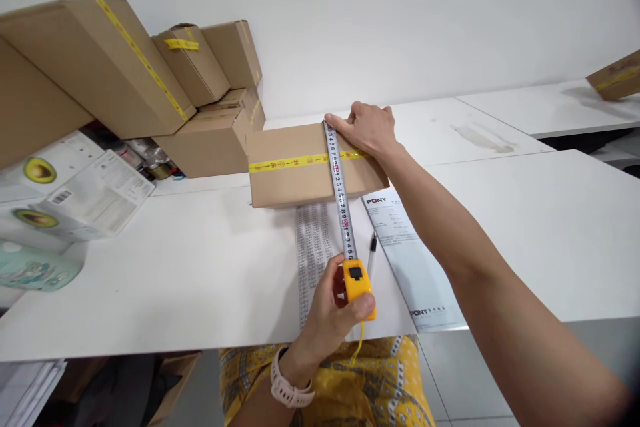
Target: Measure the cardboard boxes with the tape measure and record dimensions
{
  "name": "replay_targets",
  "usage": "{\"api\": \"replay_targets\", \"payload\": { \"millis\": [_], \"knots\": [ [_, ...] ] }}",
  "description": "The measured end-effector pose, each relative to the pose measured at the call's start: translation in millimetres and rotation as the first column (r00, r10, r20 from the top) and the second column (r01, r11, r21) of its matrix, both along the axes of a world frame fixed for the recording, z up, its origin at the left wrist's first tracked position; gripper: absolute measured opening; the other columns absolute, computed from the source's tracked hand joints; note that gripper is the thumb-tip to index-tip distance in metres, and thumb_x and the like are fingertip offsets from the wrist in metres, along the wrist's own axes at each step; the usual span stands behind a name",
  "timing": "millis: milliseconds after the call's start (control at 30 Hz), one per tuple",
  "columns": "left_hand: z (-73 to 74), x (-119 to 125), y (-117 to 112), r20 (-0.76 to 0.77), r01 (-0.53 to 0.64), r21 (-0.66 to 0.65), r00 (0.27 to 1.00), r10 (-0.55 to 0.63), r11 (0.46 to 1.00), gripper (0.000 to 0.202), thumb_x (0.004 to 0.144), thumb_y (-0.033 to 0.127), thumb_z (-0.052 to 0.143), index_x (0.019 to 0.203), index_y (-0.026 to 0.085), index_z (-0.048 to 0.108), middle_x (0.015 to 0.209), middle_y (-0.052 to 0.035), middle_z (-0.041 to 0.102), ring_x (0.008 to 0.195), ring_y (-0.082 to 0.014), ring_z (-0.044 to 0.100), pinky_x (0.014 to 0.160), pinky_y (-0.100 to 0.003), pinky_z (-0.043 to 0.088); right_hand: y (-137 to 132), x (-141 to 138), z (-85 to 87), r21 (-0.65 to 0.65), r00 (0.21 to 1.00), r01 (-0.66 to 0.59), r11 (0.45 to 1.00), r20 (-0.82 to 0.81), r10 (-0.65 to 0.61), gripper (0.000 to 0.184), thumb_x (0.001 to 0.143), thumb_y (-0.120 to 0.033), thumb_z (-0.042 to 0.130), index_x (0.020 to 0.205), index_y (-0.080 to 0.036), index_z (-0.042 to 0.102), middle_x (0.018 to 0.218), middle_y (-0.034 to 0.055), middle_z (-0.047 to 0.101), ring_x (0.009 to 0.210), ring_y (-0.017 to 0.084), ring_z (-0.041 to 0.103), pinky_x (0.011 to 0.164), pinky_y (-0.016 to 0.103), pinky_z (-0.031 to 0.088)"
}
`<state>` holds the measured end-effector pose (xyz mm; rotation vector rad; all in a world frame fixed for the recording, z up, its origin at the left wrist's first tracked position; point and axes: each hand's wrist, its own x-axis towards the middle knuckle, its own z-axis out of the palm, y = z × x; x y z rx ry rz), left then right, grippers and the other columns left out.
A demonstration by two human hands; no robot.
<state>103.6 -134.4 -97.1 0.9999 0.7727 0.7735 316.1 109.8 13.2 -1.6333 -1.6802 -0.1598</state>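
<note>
My left hand (325, 313) is closed round the yellow case of a tape measure (356, 288), near the table's front edge. From the case the metal blade (340, 190) runs out across the top of a closed cardboard box (295, 190) with yellow printed tape. At the box's far edge my right hand (369, 128) grips the blade's end, thumb on it, the other fingers partly hidden behind the box. Under and before the box lies a sheet with printed rows (311, 260). A pen (372, 252) rests right of the blade, beside a pale PONY-marked document (425, 273).
Several cardboard boxes (195, 140) are stacked at the back left against the wall. White avocado-print cartons (105, 193) and a mint-green patterned container (40, 265) stand at the left. Another box (617, 77) sits far right on the white table (525, 227).
</note>
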Motion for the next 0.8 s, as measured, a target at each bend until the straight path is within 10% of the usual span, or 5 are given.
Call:
{"api": "replay_targets", "payload": {
  "millis": [467,800],
  "knots": [
    [-22.2,-20,-14,-0.059,-0.062,0.041,0.996,0.064,0.997,0.088,0.072,0.049,0.087,0.143,0.023,0.042,0.129,-0.0148,0.064,0.104,-0.0272,0.066,0.084,-0.038,0.058,-16,-5,-2.9,0.028,0.999,0.039,0.999,-0.019,-0.038,0.054,0.101,-0.069,0.033,0.092,-0.022,0.059,0.09,0.0112,0.064,0.103,0.035,0.06,0.101,0.063,0.036],
    [-36.4,-62,-36,-0.302,0.032,0.21,0.953,0.034,0.977,0.084,0.069,0.035,0.082,0.14,0.021,0.039,0.116,-0.0113,0.068,0.107,-0.0295,0.067,0.087,-0.039,0.057,-121,-41,-53.8,0.041,0.983,0.182,0.982,0.016,-0.183,0.053,0.101,-0.064,0.031,0.103,-0.023,0.063,0.114,0.0177,0.063,0.121,0.041,0.052,0.095,0.056,0.039]
  ]
}}
